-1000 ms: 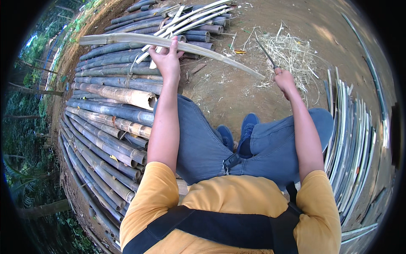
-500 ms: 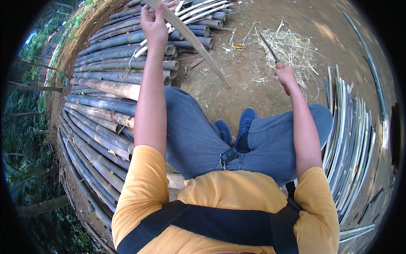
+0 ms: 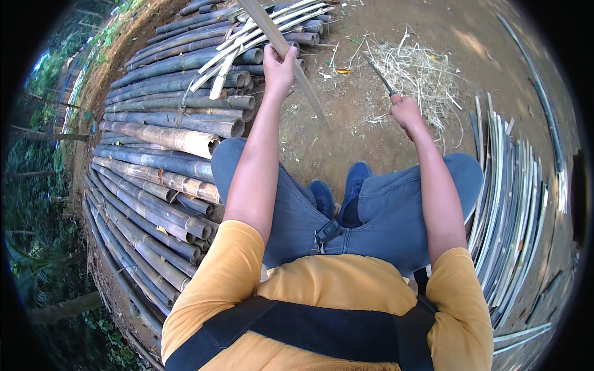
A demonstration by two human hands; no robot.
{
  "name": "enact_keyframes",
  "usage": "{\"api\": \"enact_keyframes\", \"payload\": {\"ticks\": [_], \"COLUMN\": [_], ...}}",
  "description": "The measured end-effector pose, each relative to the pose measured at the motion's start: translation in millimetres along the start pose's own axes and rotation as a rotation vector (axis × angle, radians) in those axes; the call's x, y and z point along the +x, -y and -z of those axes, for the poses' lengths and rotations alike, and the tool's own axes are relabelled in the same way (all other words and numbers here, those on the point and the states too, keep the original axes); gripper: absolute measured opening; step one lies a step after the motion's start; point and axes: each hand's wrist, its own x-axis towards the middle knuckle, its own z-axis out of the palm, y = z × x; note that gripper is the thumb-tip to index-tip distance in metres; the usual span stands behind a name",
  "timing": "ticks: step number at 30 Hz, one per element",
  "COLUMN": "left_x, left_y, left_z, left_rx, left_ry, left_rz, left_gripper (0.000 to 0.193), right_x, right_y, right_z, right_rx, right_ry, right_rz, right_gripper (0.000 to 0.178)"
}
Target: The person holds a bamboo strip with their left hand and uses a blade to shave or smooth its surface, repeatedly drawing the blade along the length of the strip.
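A long, flat, pale-tan bamboo strip (image 3: pixel 270 29) slants through the left hand (image 3: pixel 279 73), pinched between thumb and fingers; one end runs forward out of view, the other slopes past the fingertips toward the bare ground. Well to the right of those fingers, the right hand (image 3: pixel 406 114) curls closed around the handle of a knife with a narrow dark blade (image 3: pixel 379 73), which points forward and left, apart from the strip. Just ahead of the right fingers lies a loose heap of thin, pale shavings (image 3: pixel 421 71). Left of the left fingers, cream-coloured split strips (image 3: pixel 222 80) rest crosswise on stacked grey-brown round bamboo poles (image 3: pixel 167 116). Farther right of the right fingers lie long, narrow grey-and-cream slats (image 3: pixel 504 204).
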Motion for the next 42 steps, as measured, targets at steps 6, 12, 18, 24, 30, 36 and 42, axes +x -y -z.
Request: {"api": "enact_keyframes", "payload": {"ticks": [6,12,18,24,30,36,42], "left_x": [-17.7,-26.3,-18.4,57.2,80.4,40.6,-15.9], "left_y": [42.4,22.8,-49.2,-102.1,-141.4,-95.0,-29.0], "left_z": [-8.7,-20.2,-51.8,13.2,99.1,143.3,198.8], "left_rx": [0.012,0.031,-0.032,0.207,0.327,0.702,0.908], "left_ry": [-0.076,-0.031,0.048,-0.048,0.128,0.177,0.304], "left_rz": [0.114,0.036,-0.073,-0.433,-0.339,-0.225,0.008], "left_gripper": [0.022,0.021,0.023,0.021,0.03,0.042,0.044], "right_x": [-1.4,-5.1,12.2,-11.4,-11.8,2.2,5.4], "right_y": [11.0,18.0,-9.3,13.3,11.7,-5.1,-5.6], "right_z": [0.7,5.3,13.6,24.2,27.4,22.7,19.9], "right_rx": [0.006,0.068,0.115,0.235,0.246,0.243,0.237], "right_ry": [-0.018,-0.023,-0.125,-0.097,-0.091,-0.073,-0.058], "right_rz": [0.007,-0.006,0.014,0.012,0.043,-0.019,0.056], "right_gripper": [0.044,0.044,0.033,0.025,0.014,0.013,0.017]}}
